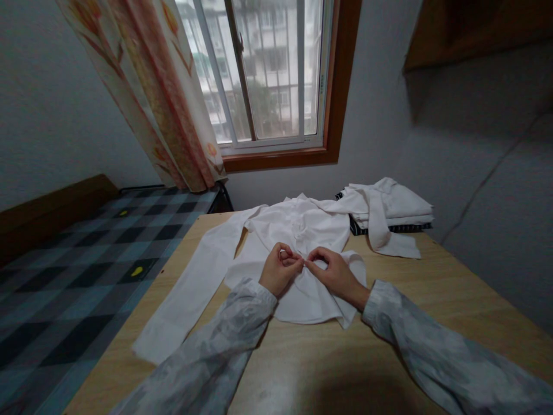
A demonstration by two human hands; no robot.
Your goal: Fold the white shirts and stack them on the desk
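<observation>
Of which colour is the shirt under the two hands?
The shirt is white, best seen in the head view.

Between the right arm (432, 349) and the right edge of the desk (458, 294), the wood is free. The shirt (272, 225) blocks the middle, one sleeve (193, 288) reaches toward the left edge, and the pile (406, 202) closes the far right corner.

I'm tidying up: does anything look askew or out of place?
Mildly: one sleeve of the white shirt drapes over the edge of the folded pile and bends down onto the table, while its other sleeve lies nearly straight. Nothing looks spilled.
</observation>
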